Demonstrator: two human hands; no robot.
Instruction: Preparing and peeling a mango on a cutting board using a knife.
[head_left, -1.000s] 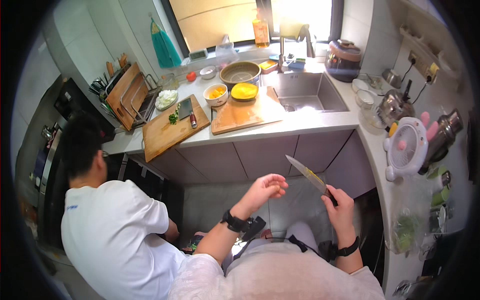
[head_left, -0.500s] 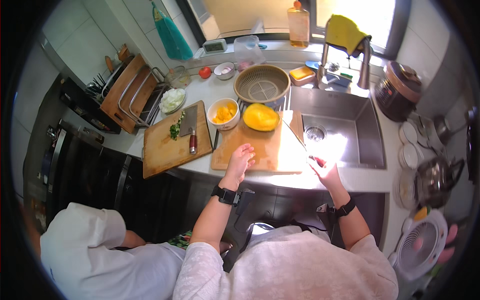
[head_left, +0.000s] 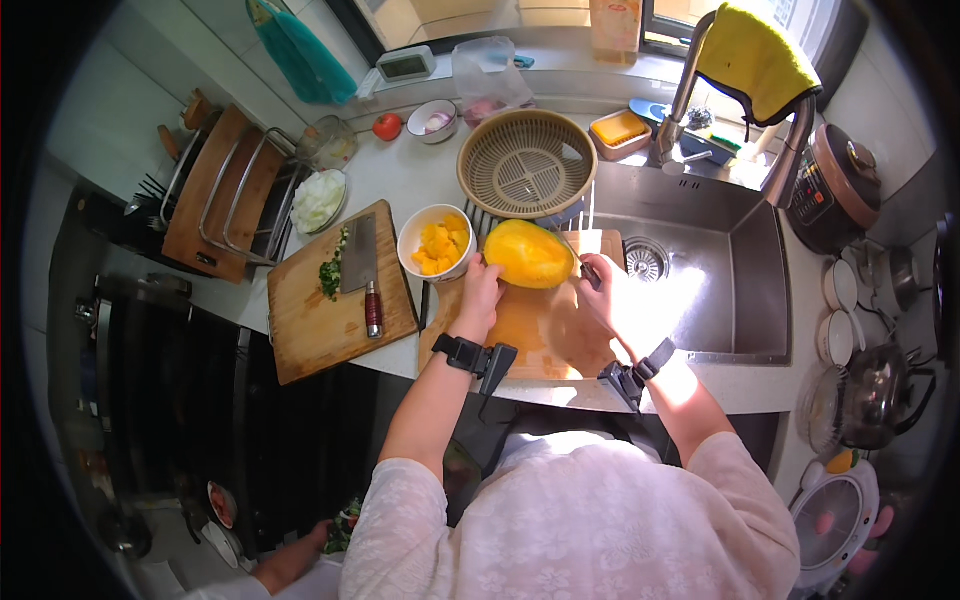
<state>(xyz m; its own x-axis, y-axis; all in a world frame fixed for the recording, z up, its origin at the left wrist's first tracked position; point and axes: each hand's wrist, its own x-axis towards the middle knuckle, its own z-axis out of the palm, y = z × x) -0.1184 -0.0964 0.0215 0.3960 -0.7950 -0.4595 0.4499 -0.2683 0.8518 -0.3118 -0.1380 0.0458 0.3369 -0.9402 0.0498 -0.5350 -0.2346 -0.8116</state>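
A large yellow mango [head_left: 528,254], its cut flesh facing up, lies at the far edge of a wooden cutting board [head_left: 530,335]. My left hand [head_left: 482,297] has its fingers closed at the mango's near left edge. In my right hand [head_left: 603,292] is a small knife [head_left: 588,271] with a dark handle, its thin blade reaching to the mango's right side. A white bowl [head_left: 408,250] of yellow mango cubes [head_left: 440,245] stands just left of the mango. Part of the knife handle is hidden by my fingers.
A second board [head_left: 310,325] at left bears a cleaver [head_left: 373,305] and chopped greens [head_left: 332,275]. Behind the mango stands a brown colander [head_left: 480,160]. The steel sink [head_left: 725,270] lies right. At lower left, another person's hand [head_left: 290,560] shows.
Both hands have moved forward to the mango, the left now touching its edge and the knife beside it. The view has shifted, and the other person has moved mostly out of it.
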